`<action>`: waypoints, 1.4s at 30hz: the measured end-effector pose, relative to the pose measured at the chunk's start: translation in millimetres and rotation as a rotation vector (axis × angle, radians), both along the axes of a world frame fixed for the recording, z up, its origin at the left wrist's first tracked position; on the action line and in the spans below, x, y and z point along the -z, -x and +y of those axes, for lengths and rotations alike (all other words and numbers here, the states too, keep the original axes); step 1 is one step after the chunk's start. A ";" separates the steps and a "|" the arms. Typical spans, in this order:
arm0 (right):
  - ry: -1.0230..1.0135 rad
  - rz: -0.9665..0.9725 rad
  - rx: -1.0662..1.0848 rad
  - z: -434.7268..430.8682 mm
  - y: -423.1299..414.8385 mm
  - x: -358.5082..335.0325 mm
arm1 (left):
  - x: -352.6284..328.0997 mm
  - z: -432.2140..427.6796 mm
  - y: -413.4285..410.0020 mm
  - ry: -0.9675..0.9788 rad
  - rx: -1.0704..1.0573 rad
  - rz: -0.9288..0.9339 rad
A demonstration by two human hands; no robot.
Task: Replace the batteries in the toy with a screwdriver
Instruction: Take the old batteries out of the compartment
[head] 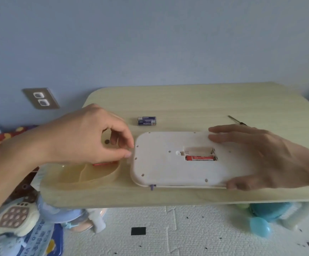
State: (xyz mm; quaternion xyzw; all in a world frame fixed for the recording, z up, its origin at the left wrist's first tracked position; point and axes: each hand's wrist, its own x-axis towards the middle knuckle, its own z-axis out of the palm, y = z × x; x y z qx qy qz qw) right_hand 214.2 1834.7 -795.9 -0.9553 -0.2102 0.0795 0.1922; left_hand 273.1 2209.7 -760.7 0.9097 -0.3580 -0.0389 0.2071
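left hand [87, 137] above tray [102, 179], fingers [126, 139] curled beside toy [159, 163], hold unclear; right hand [271, 157] flat on toy, fingers [229, 129] straight

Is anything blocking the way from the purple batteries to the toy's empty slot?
Nothing visible: the purple batteries lie behind the toy, its empty slot is uncovered, and the right hand rests beside it.
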 end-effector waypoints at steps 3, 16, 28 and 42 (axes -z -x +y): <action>0.000 0.005 0.003 -4.6 -0.6 2.6 | -1.4 -38.3 1.8 0.102 0.125 -0.030; -0.005 0.001 0.019 -5.7 -3.6 9.6 | 38.4 -131.0 -7.9 0.087 0.321 -0.023; -0.051 -0.052 -0.039 -6.2 -6.0 13.1 | 36.7 -144.2 2.3 -0.055 0.378 -0.130; -0.032 -0.056 -0.035 -7.0 -4.2 15.1 | 43.6 -131.9 -4.6 -0.031 0.356 -0.064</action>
